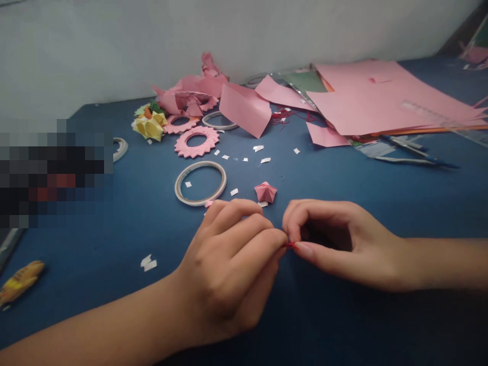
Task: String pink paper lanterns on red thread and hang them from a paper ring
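Note:
Between the fingertips of both hands a short bit of red thread (290, 245) shows; most of it is hidden by the fingers. My left hand (232, 264) pinches it from the left, back of the hand toward me. From the right, thumb and forefinger of my right hand (339, 239) close on the same thread, with a gap inside the curled hand. Just beyond the hands sits a small pink folded-paper piece with pointed edges (266, 192). A roll of double-sided tape (201, 184) lies flat behind my left hand.
Pink folded-paper rings (196, 142), a yellow paper flower (149, 125) and tangled red thread (281, 116) lie farther back. Large pink sheets (373, 96), a clear ruler (438, 116) and a compass-like tool (415, 152) are at right. White paper scraps (148, 263) are scattered about.

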`<move>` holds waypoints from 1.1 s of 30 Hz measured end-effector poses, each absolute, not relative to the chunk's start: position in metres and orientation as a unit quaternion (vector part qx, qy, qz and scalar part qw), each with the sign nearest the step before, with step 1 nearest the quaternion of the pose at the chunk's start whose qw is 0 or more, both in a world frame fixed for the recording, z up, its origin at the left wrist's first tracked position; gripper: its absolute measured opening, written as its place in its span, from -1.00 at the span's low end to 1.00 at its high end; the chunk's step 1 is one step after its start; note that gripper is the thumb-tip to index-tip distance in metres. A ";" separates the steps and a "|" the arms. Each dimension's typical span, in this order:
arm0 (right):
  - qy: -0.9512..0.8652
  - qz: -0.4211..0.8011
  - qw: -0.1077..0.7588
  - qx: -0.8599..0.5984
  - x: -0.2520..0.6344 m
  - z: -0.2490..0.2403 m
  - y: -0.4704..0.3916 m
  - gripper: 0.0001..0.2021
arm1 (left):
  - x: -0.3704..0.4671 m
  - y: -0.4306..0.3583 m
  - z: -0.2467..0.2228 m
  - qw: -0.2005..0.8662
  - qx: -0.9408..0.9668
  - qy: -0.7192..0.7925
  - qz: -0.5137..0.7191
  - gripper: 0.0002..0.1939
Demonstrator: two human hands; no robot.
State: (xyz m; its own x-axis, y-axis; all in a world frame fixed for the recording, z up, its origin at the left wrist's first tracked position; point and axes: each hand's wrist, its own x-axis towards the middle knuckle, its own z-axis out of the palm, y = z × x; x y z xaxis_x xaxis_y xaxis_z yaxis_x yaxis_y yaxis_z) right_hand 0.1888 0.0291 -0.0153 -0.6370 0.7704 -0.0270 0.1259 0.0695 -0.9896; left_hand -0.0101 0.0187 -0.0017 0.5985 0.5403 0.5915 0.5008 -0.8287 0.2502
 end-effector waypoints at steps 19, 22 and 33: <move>-0.694 0.576 0.280 -0.328 0.187 -0.013 0.028 -0.89 | -0.008 0.019 -0.003 -0.007 0.895 0.296 0.334 -0.87; -0.697 0.568 0.288 -0.330 0.187 -0.014 0.027 -0.92 | -0.009 0.019 -0.004 -0.014 0.893 0.297 0.337 -0.88; -0.710 0.548 0.292 -0.331 0.186 -0.018 0.028 -0.87 | -0.009 0.017 -0.004 -0.035 0.894 0.294 0.337 -0.89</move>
State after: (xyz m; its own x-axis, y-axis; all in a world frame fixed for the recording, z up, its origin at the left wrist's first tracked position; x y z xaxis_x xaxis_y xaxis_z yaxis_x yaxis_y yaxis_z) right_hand 0.1862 0.0277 -0.0176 -0.6102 0.7906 0.0508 0.1509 0.1790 -0.9722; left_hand -0.0087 0.0165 -0.0036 0.6011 0.5017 0.6221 0.5482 -0.8253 0.1358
